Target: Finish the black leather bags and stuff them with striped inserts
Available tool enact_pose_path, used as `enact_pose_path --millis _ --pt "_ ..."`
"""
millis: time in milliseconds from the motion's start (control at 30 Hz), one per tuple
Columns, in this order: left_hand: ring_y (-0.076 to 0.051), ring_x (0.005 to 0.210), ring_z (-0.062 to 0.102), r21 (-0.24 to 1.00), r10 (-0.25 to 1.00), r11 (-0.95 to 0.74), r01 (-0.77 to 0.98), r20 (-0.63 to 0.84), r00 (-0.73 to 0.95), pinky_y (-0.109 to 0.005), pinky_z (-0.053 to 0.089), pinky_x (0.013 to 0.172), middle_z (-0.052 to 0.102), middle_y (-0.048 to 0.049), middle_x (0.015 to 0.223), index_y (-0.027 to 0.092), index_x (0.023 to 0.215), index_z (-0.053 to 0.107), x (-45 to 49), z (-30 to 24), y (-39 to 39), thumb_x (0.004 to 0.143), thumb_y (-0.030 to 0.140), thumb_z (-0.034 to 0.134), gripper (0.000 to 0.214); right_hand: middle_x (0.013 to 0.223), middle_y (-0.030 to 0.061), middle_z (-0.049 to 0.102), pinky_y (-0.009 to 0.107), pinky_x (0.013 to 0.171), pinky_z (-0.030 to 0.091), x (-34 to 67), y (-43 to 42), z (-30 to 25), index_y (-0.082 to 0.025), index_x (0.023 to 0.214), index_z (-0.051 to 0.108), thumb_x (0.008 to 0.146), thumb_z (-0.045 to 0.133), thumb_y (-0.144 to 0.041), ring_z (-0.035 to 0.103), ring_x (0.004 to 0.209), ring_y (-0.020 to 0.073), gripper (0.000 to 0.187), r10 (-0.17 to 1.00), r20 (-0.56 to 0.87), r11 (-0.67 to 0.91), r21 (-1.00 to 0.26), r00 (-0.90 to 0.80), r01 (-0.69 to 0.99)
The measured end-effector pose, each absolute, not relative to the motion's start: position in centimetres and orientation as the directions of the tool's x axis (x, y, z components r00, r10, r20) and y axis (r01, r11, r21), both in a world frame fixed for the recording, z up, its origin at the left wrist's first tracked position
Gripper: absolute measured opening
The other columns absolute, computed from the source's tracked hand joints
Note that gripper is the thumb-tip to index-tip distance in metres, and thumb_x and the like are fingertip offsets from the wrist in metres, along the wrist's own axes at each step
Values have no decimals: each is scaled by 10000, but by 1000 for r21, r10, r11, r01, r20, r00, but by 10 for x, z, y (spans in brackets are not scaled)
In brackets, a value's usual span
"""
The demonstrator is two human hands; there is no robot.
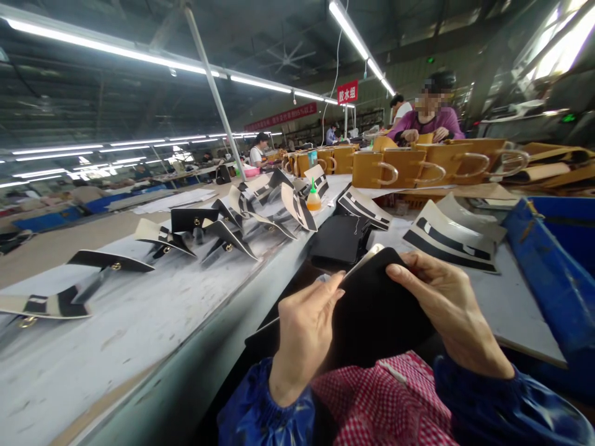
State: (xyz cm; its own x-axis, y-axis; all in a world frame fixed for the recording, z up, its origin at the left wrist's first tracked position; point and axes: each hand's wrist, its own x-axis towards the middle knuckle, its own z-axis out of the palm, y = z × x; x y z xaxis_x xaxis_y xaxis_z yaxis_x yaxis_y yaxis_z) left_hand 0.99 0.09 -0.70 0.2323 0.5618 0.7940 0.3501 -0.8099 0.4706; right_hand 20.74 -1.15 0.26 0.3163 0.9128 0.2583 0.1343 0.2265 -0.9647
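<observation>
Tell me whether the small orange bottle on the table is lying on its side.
No, the orange bottle stands upright, its green nozzle pointing up.

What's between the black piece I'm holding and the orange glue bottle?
A stack of black pieces lies between the held piece and the bottle, in the head view.

— Where is there open room on the desk [139, 334]?
— Left of the left hand [304, 331]. It's a bare stretch, clear up to the folded flaps [223, 232] standing in a row farther back.
— Straight ahead?
— Blocked. A black stack [339, 240] lies just beyond the black panel [372, 310], with a glue bottle [314, 198] behind it.
— And to the right?
— Tight. Striped sheets [453, 238] lie near the right hand [449, 303], and a blue bin [553, 272] walls off that side.
</observation>
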Motion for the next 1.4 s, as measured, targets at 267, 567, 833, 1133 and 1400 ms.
enact_pose_path --millis 267,567,833,1133,1400 --pt "-151 864 754 456 559 -806 379 796 231 -165 582 817 780 -127 975 46 1171 697 14 -2 -2 947 110 573 264 626 -1 587 233 480 396 206 -9 -4 -191 707 642 731 754 -558 513 550 125 385 871 401 347 -911 283 221" --pt "-165 781 754 378 532 -797 472 809 250 -188 575 755 777 -130 932 51 1143 695 14 -7 -3 955 161 576 248 637 15 615 250 507 423 201 -5 -4 -190 698 657 777 717 -553 543 580 144 377 856 468 397 -867 218 301" --pt "-115 643 701 424 545 -792 439 815 195 -155 533 632 742 -50 767 103 946 713 8 -7 -5 925 107 590 125 810 30 716 260 616 509 195 -6 -2 -216 754 699 785 755 -435 638 683 157 228 792 585 547 -806 172 224" --pt "-86 543 624 411 542 -804 430 804 244 -162 490 570 696 5 688 148 910 688 1 -4 -16 924 111 577 117 845 34 713 256 674 532 189 -17 7 -199 661 622 832 716 -287 668 752 149 214 731 652 622 -758 203 196" --pt "-70 485 575 457 587 -767 451 783 205 -150 473 529 667 25 640 154 842 672 3 -6 -14 929 153 580 127 780 21 718 297 657 550 181 -17 3 -225 717 590 861 673 -190 665 679 156 170 521 823 654 -555 225 514"
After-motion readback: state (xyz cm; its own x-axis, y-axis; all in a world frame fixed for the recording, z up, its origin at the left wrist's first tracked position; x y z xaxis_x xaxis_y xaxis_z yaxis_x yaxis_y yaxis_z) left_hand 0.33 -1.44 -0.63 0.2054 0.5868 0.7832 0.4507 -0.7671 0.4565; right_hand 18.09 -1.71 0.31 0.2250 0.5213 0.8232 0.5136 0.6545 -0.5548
